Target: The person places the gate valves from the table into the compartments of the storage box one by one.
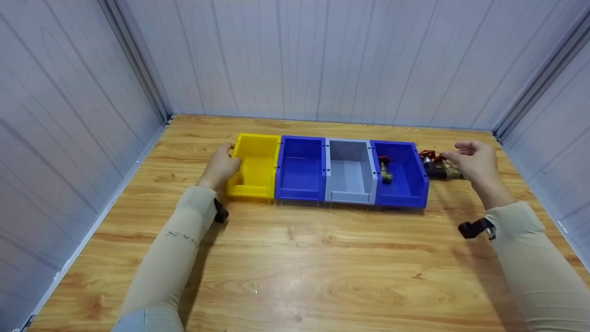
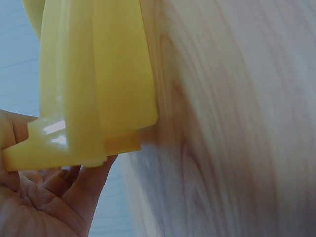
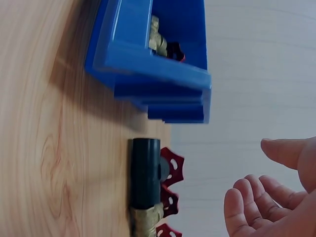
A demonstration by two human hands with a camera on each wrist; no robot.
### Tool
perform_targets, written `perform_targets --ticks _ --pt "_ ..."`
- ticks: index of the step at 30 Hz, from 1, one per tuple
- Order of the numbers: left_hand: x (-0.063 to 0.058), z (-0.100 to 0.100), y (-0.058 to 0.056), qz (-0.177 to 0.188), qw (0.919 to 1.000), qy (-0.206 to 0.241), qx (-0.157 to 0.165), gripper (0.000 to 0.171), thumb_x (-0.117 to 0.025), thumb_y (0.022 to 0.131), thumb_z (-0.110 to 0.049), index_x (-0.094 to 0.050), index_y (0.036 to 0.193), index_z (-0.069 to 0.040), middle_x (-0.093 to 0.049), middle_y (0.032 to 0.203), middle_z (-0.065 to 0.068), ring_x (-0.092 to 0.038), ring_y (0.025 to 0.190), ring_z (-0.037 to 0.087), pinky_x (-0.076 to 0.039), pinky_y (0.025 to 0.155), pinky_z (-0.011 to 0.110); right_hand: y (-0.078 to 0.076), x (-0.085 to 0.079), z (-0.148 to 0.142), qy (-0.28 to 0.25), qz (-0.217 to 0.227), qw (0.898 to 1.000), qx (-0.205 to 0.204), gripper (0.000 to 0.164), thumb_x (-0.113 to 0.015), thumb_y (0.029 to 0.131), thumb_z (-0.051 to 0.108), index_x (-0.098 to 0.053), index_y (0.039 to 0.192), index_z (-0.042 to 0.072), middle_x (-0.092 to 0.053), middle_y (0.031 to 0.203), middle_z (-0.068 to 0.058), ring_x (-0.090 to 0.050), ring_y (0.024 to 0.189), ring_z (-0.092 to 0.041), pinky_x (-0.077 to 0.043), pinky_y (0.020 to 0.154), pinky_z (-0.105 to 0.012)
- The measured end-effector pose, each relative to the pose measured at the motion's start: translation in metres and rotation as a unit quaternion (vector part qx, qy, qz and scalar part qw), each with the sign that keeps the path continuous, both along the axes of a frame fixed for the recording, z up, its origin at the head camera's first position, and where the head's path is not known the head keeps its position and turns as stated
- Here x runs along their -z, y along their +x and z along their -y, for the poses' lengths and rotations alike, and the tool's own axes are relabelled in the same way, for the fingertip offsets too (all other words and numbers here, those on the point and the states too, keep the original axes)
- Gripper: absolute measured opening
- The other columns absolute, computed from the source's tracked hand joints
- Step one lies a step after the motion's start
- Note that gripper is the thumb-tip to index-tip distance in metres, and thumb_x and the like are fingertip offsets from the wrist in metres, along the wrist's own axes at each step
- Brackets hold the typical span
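Head view: at the left, the outer wall of the yellow bin (image 1: pixel 258 163) is pinched by the left hand (image 1: pixel 221 165). This hold is probably best kept light and level, so that the joined-looking row is not skewed on the tabletop (image 1: pixel 299 263). Next along, the left-hand blue bin (image 1: pixel 302 168) and the grey bin (image 1: pixel 349 151) are set side by side, untouched. Within the right-hand blue bin (image 1: pixel 406 170), a brass valve (image 1: pixel 386 176) with a red handle is seen lying by the left wall. Just beyond that bin, a dark pipe fitting (image 3: pixel 146 170), red handwheels (image 3: pixel 174 168) and a brass fitting (image 3: pixel 144 222) are clustered on the tabletop. The right hand (image 1: pixel 479 163) is held beside them, thumb and fingers spread apart, with nothing gripped. Should a piece be picked up, a firm body would likely be better grasped than a handwheel, and neighbouring parts should not be dragged along.
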State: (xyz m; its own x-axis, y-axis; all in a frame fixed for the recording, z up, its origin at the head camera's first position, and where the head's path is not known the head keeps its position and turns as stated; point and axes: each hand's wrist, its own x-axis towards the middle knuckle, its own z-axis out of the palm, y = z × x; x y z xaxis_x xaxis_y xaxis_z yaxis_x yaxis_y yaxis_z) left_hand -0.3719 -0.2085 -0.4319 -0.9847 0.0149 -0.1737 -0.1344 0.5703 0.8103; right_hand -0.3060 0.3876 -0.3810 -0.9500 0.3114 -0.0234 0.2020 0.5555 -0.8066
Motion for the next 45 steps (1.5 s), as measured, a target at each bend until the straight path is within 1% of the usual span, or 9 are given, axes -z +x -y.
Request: perform_targets --ticks 3,8,16,23,30,36,41,43,45 --pt "0.001 -0.001 0.0 -0.005 1.0 0.007 -0.001 0.054 -0.048 0.11 -0.014 -0.04 0.164 -0.008 -0.05 0.162 0.019 -0.052 0.141 0.034 -0.044 0.121 0.056 0.0 0.003 -0.007 0.004 0.002 1.0 0.009 0.049 -0.074 0.103 0.041 -0.059 0.139 0.011 -0.056 0.118 0.005 -0.059 0.094 -0.005 -0.055 0.075 -0.018" --pt "0.001 -0.001 0.001 -0.008 0.9999 0.014 0.0 0.054 -0.048 0.11 -0.014 -0.041 0.164 -0.008 -0.051 0.16 0.019 -0.055 0.138 0.034 -0.046 0.119 0.055 -0.002 0.005 -0.017 0.003 -0.002 1.0 0.018 0.048 -0.074 0.102 0.039 -0.06 0.139 0.011 -0.056 0.114 0.007 -0.057 0.092 -0.001 -0.055 0.076 -0.017" --pt "0.0 0.0 0.0 -0.001 1.0 0.008 0.001 0.057 -0.048 0.111 -0.015 -0.038 0.167 -0.009 -0.048 0.164 0.019 -0.053 0.142 0.034 -0.045 0.121 0.056 -0.005 0.01 -0.032 -0.028 -0.007 0.999 0.032 0.035 -0.078 0.1 0.04 -0.059 0.124 0.023 -0.056 0.112 0.008 -0.06 0.092 -0.003 -0.056 0.074 -0.014" --pt "0.001 0.002 0.001 -0.002 0.9999 0.013 0.0 0.055 -0.048 0.111 -0.013 -0.039 0.165 -0.009 -0.048 0.164 0.018 -0.052 0.144 0.035 -0.045 0.121 0.056 -0.005 0.016 -0.043 -0.041 0.005 0.998 0.038 0.056 -0.076 0.101 0.043 -0.057 0.142 0.012 -0.054 0.116 0.007 -0.061 0.086 0.002 -0.057 0.076 -0.015" --pt "0.003 0.005 0.0 0.003 1.0 0.006 -0.005 0.055 -0.048 0.111 -0.014 -0.04 0.165 -0.009 -0.048 0.164 0.018 -0.051 0.146 0.034 -0.043 0.123 0.056 -0.008 0.021 -0.051 -0.023 0.005 0.999 0.04 0.043 -0.075 0.1 0.047 -0.061 0.129 0.019 -0.054 0.114 0.005 -0.059 0.085 0.0 -0.055 0.072 -0.015" --pt "0.002 0.006 0.0 0.003 1.0 0.005 -0.008 0.056 -0.048 0.11 -0.013 -0.039 0.166 -0.01 -0.047 0.165 0.017 -0.05 0.146 0.033 -0.043 0.123 0.055 -0.011 0.025 -0.06 0.02 0.021 0.998 0.047 0.063 -0.071 0.1 0.054 -0.058 0.143 0.01 -0.052 0.122 0.002 -0.054 0.096 -0.007 -0.052 0.074 -0.02" --pt "0.001 0.006 0.001 0.005 1.0 -0.001 -0.008 0.058 -0.048 0.11 -0.015 -0.037 0.167 -0.01 -0.045 0.167 0.018 -0.05 0.144 0.034 -0.043 0.122 0.056 -0.012 0.034 -0.069 0.031 0.031 0.998 0.046 0.071 -0.067 0.101 0.058 -0.054 0.149 0.007 -0.051 0.127 0.001 -0.052 0.106 -0.013 -0.05 0.081 -0.026" --pt "0.001 0.006 0.002 0.007 0.9999 -0.002 -0.008 0.058 -0.048 0.11 -0.015 -0.036 0.167 -0.01 -0.045 0.167 0.018 -0.05 0.145 0.035 -0.043 0.122 0.056 -0.013 0.037 -0.072 0.039 0.034 0.998 0.043 0.075 -0.067 0.101 0.059 -0.053 0.15 0.004 -0.053 0.132 -0.003 -0.053 0.11 -0.017 -0.049 0.083 -0.028" --pt "0.0 0.006 0.002 0.008 0.9999 -0.003 -0.008 0.059 -0.048 0.111 -0.015 -0.035 0.168 -0.01 -0.044 0.168 0.019 -0.049 0.146 0.035 -0.042 0.123 0.056 -0.014 0.04 -0.074 0.049 0.038 0.997 0.037 0.078 -0.065 0.101 0.059 -0.052 0.151 0.0 -0.054 0.14 -0.012 -0.054 0.115 -0.024 -0.049 0.083 -0.031"
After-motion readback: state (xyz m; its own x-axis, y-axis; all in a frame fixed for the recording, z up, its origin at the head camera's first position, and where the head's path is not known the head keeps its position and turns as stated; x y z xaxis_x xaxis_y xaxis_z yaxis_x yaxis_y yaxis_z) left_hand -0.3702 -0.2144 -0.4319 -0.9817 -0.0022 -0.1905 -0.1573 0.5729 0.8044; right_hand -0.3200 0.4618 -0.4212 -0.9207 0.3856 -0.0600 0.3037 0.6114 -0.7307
